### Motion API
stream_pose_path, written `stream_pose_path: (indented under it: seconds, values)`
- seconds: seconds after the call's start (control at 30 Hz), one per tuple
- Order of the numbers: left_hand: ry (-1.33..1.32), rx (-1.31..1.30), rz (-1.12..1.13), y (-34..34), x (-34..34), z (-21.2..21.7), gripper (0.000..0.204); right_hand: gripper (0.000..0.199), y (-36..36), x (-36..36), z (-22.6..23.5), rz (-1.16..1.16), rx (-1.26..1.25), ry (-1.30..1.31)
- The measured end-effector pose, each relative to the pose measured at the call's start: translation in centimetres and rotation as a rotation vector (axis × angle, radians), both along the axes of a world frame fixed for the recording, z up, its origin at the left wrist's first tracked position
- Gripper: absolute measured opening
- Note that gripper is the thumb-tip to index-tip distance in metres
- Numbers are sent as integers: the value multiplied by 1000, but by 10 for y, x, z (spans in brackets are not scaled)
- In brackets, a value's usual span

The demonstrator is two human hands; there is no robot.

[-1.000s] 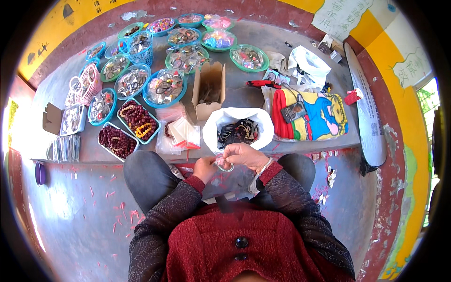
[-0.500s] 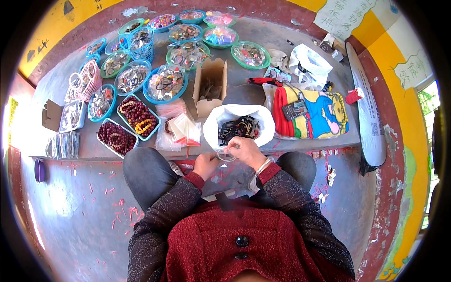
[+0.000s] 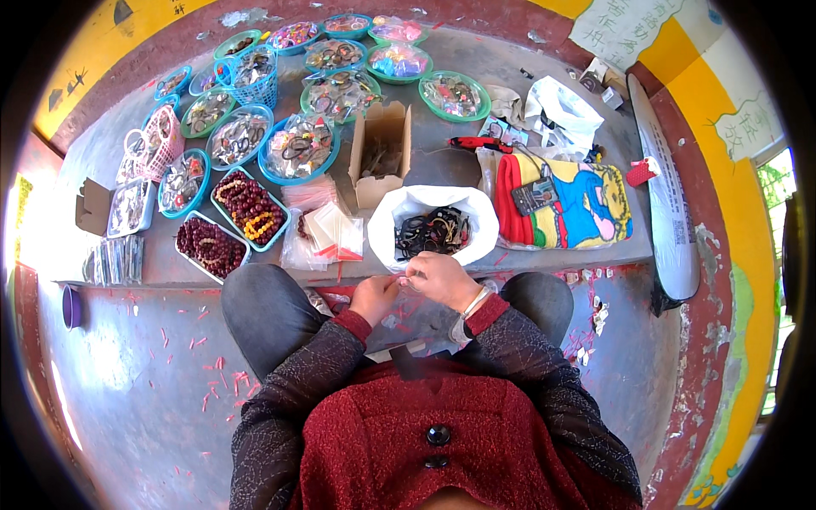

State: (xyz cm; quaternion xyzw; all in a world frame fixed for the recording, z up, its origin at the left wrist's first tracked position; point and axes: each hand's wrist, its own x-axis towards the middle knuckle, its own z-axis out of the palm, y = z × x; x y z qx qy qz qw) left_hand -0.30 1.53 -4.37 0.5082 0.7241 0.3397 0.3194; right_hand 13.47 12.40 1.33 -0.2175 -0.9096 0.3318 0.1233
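Observation:
My left hand (image 3: 375, 297) and my right hand (image 3: 444, 280) meet fingertip to fingertip above my lap, just at the table edge. Both are closed in a pinch on something small and thin, mostly hidden by the fingers. Right behind them stands a white bag-lined container (image 3: 385, 223) with its mouth open. Inside it lies a tangle of dark cord bracelets (image 3: 432, 232), some with brownish parts. A pale bracelet (image 3: 478, 299) is worn on my right wrist.
Left of the container lie clear plastic sleeves (image 3: 327, 231) and two trays of dark red bead bracelets (image 3: 251, 204). Behind is an open cardboard box (image 3: 365, 183). Basins of packaged trinkets (image 3: 299, 153) fill the far left. A colourful folded towel (image 3: 586, 204) bears a dark device (image 3: 534, 195).
A thin pale loop hanging between my fingers no longer shows. My right hand has shifted slightly down, and my fingertips have drawn closer together.

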Motion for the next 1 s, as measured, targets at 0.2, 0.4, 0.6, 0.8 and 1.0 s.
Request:
stream_pose_path:
  seconds: [0.2, 0.4, 0.6, 0.8, 1.0]
  values:
    - [64, 97, -110, -2, 1, -10, 20, 7, -1, 1, 1, 98, 139, -92]
    - [49, 57, -207, -3, 5, -6, 18, 8, -6, 1, -3, 119, 226, -69]
    - [-73, 37, -216, -2, 6, 3, 19, 5, -5, 3, -4, 227, 322, -131]
    - [-37, 24, -194, -2, 8, -2, 25, 6, -6, 1, -1, 287, 307, -84]
    - [-144, 2, -152, -3, 7, -7, 28, 18, -9, -4, 2, 244, 130, -173]
